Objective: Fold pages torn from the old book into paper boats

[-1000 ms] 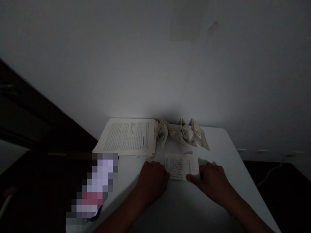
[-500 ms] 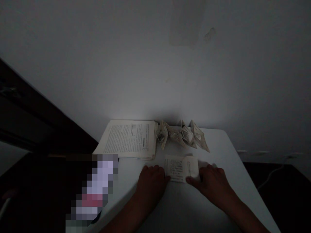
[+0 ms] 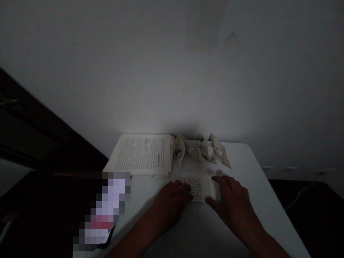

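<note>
A small printed sheet of paper (image 3: 200,186) lies partly folded on the white table (image 3: 242,161), in dim light. My left hand (image 3: 172,200) rests on the sheet's left edge, fingers flat on the paper. My right hand (image 3: 229,199) covers the sheet's right part, fingers stretched over the fold and thumb at the near edge. Both hands press the paper down against the table.
A stack of printed pages (image 3: 142,156) lies at the table's back left. Several folded paper boats (image 3: 201,148) stand in a row along the wall behind the sheet. A blurred-out object (image 3: 104,211) lies at the near left, with dark furniture (image 3: 32,143) beyond it.
Both hands have moved forward onto the sheet. The right hand now covers the paper's right part, and the left fingers have slid onto its left edge.
</note>
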Available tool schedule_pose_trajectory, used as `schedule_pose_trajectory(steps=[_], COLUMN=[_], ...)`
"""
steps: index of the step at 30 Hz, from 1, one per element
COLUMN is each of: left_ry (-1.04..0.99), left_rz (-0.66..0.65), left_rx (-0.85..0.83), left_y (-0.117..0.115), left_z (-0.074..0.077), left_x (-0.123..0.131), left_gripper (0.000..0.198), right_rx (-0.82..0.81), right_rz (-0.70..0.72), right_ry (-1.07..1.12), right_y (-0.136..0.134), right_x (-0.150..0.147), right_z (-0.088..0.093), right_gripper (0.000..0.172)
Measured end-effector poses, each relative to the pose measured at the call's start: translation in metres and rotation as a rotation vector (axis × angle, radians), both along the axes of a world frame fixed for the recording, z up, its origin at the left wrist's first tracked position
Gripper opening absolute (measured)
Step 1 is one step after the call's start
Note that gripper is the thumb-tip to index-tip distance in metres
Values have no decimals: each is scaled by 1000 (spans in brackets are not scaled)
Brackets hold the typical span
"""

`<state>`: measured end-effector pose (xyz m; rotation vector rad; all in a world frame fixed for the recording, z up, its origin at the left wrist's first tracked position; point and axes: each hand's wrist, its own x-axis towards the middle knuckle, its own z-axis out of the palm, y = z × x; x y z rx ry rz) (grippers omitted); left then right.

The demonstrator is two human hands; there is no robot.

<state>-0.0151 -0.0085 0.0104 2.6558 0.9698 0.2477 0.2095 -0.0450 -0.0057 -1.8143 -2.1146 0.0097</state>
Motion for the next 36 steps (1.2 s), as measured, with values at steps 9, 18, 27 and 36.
schedule_pose_trajectory(steps=[9, 18, 27, 36], left_ry=[22, 103, -36, -274], left_rz=[-36, -21, -29, -10], left_rx=[-3, 84, 65, -181], left_y=[5, 4, 9, 16], left_z=[6, 12, 15, 46], left_x=[4, 12, 9, 9], left_gripper=[15, 8, 14, 6], right_rx=[-119, 40, 16, -272], right_rz=[459, 612, 605, 522], right_ry=[13, -81, 154, 405], right_y=[10, 18, 20, 24], right_x=[11, 12, 8, -5], right_z=[19, 5, 17, 54], right_gripper=[22, 20, 19, 23])
